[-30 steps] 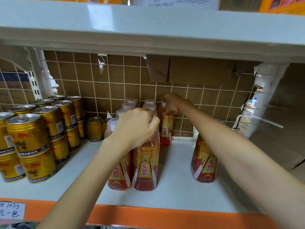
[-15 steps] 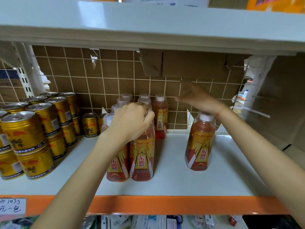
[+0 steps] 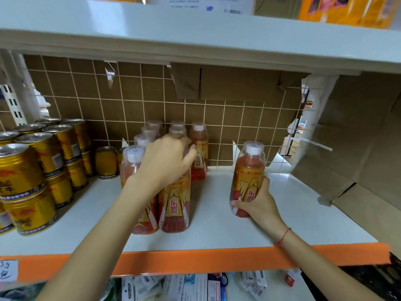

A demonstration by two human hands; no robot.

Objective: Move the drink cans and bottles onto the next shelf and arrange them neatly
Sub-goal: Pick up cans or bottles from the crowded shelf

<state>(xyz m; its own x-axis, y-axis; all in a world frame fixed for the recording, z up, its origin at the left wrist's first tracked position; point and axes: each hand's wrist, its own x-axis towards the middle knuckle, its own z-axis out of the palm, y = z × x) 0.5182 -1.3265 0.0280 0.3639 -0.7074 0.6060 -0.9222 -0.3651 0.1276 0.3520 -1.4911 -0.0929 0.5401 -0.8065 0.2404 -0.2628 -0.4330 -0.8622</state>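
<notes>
The right hand (image 3: pixel 258 202) grips the lower body of a lone bottle (image 3: pixel 248 170), fingers curled round its label, at centre right of the frame. That bottle stands upright on the white shelf (image 3: pixel 303 216), well apart from the others. A red string (image 3: pixel 283 236) circles the right wrist.

The left hand (image 3: pixel 167 161) sits at the centre, fingers curled over the top of the front bottle (image 3: pixel 174 205) in a cluster, hiding its cap. Just left of it stands another bottle (image 3: pixel 132 168) with a clear cap cover, partly behind the left forearm. More bottles line up behind in two files toward the back, and a rear bottle (image 3: pixel 198 148) stands to the right of the left hand, close to the wire grid (image 3: pixel 130 105); whether it touches the grid cannot be told.

At the left of the frame gold cans (image 3: pixel 21 170) are stacked two high in rows running back, close beside the bottle cluster. A single can (image 3: pixel 106 162) stands between the stacks and the bottles.

Behind the grid is brown cardboard (image 3: pixel 238 88), torn in places. More cardboard (image 3: pixel 358 137) leans at the right end of the shelf. An orange strip (image 3: pixel 195 259) edges the shelf front, with a handwritten tag (image 3: pixel 7 270) at lower left. Above, another white shelf (image 3: pixel 195 33) overhangs, carrying orange boxes (image 3: pixel 347 9) at upper right. Below, packets (image 3: pixel 184 287) lie on a lower level.
</notes>
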